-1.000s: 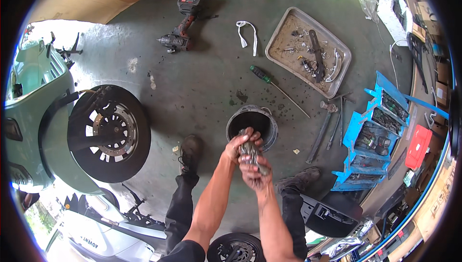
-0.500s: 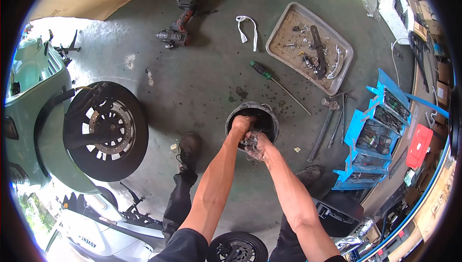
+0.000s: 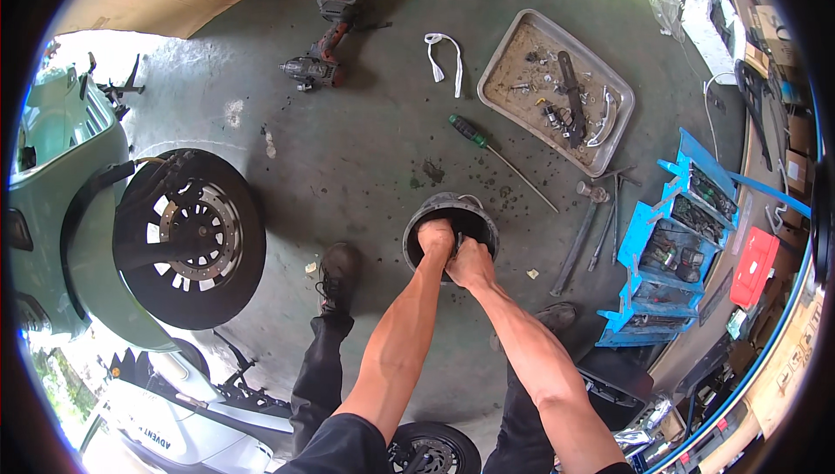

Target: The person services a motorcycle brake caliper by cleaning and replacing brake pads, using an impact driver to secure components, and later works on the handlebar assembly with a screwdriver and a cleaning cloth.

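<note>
Both my hands reach down into a dark bucket point(image 3: 417, 215) on the floor between my feet. My left hand point(image 3: 437, 237) is curled inside the rim with its knuckles up, and its fingertips point down out of sight. Close beside it, my right hand point(image 3: 470, 263) is closed over the bucket's near right side. A small dark piece shows between the two hands, too little of it to name. The bucket's contents are mostly hidden by my hands and by shadow.
Beyond the bucket lie a green-handled screwdriver point(image 3: 470, 130), a metal tray point(image 3: 500, 117) of small parts, a white strap point(image 3: 458, 65) and a cordless impact wrench point(image 3: 326, 43). A hammer point(image 3: 578, 243) and blue toolbox point(image 3: 639, 252) are right; a scooter wheel point(image 3: 248, 248) stands left.
My right hand, wet and splashing half a second ago, has closed and moved in next to my left hand. My left hand has shifted slightly down in the picture.
</note>
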`<action>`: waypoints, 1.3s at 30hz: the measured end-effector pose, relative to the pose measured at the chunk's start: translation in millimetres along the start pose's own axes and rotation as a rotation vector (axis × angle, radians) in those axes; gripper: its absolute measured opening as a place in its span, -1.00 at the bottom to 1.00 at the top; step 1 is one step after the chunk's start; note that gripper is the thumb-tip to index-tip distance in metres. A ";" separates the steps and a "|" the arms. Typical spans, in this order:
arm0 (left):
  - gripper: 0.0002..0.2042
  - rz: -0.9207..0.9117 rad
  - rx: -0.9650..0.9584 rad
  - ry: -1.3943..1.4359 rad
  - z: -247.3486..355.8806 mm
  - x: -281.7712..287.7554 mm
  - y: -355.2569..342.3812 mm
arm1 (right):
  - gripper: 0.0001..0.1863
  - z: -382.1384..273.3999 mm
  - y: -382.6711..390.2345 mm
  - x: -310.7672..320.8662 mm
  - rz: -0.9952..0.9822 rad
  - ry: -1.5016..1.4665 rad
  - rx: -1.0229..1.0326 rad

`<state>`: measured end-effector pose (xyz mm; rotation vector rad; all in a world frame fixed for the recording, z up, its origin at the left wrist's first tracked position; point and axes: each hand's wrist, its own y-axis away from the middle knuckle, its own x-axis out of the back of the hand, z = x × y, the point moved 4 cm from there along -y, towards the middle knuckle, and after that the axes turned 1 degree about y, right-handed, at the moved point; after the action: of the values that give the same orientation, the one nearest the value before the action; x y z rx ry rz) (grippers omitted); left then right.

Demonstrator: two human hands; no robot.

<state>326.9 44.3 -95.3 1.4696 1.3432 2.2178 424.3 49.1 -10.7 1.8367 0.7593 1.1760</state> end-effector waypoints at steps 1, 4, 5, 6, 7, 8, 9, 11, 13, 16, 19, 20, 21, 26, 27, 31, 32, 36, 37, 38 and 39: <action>-0.75 -0.001 0.001 -0.001 3.0 3.3 3.6 | -0.59 0.6 -0.8 -1.0 -0.023 -0.010 0.023; -0.76 -0.021 0.534 0.911 -17.1 17.0 27.9 | -0.72 10.0 -1.5 5.6 -0.021 -0.136 0.068; -0.76 0.005 0.078 0.933 -15.7 38.6 35.4 | -0.80 19.9 2.8 -0.4 -0.328 -0.510 -0.095; -0.74 -0.038 -0.337 0.902 -12.4 58.8 49.1 | -0.85 25.7 10.4 -4.4 -0.579 -0.817 -0.297; -0.69 0.071 -0.567 0.876 -22.3 79.5 72.5 | -0.86 29.2 26.3 -3.5 -0.774 -1.079 -0.336; -0.58 0.128 -0.844 0.706 -34.3 100.5 96.2 | -0.87 34.9 43.9 0.5 -0.909 -1.277 -0.415; -0.50 0.072 -1.006 0.558 -41.0 112.4 118.0 | -0.83 36.5 60.1 3.2 -1.004 -1.361 -0.437; -0.42 -0.001 -1.143 0.377 -45.3 128.5 145.6 | -0.79 32.6 90.6 5.2 -1.148 -1.453 -0.402; -0.30 -0.031 -1.351 0.123 -39.1 135.6 167.6 | -0.76 26.5 123.8 -0.6 -1.287 -1.541 -0.472; -0.34 0.080 -1.546 0.232 -20.9 147.4 173.1 | -0.73 7.1 156.3 -8.7 -1.483 -1.613 -0.272; -0.49 0.125 -1.614 0.237 -12.2 146.0 169.2 | -0.74 3.2 160.0 -6.0 -1.516 -1.672 -0.331; -0.55 0.089 -1.619 0.164 -10.9 140.8 167.6 | -0.77 8.5 154.5 -8.1 -1.378 -1.504 -0.409; -0.60 0.030 -1.618 0.062 -9.0 134.3 162.6 | -0.77 6.4 144.9 -4.2 -1.368 -1.516 -0.400; -0.86 0.037 -1.201 -0.168 -0.4 115.7 110.8 | -0.91 0.1 67.3 7.5 -0.935 -1.016 -0.244; -0.88 -0.001 -1.117 -0.195 3.1 112.4 95.9 | -0.88 -1.0 49.9 9.6 -0.824 -0.915 -0.237; -0.82 -0.089 -0.898 -0.332 14.1 98.8 60.9 | -0.77 -8.6 -0.4 21.5 -0.485 -0.400 0.043; -0.82 -0.093 -0.883 -0.356 16.1 96.3 57.8 | -0.81 -9.3 -7.8 23.4 -0.421 -0.228 0.067; -0.83 -0.192 -0.763 -0.373 18.5 84.3 57.0 | -0.79 -10.2 -11.7 27.5 -0.230 0.114 0.081; -0.83 -0.197 -0.720 -0.341 18.4 83.3 57.4 | -0.79 -12.0 -8.9 27.1 -0.233 0.101 0.111; -0.83 -0.193 -0.681 -0.312 18.4 82.6 58.4 | -0.77 -13.1 -6.2 30.4 -0.149 0.193 0.139; -0.83 -0.181 -0.669 -0.322 18.7 82.0 59.2 | -0.75 -13.3 -3.2 33.4 -0.064 0.305 0.142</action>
<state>319.6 66.8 4.9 1.2989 0.5265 1.9241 424.8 82.0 4.3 1.7518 1.0900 1.4089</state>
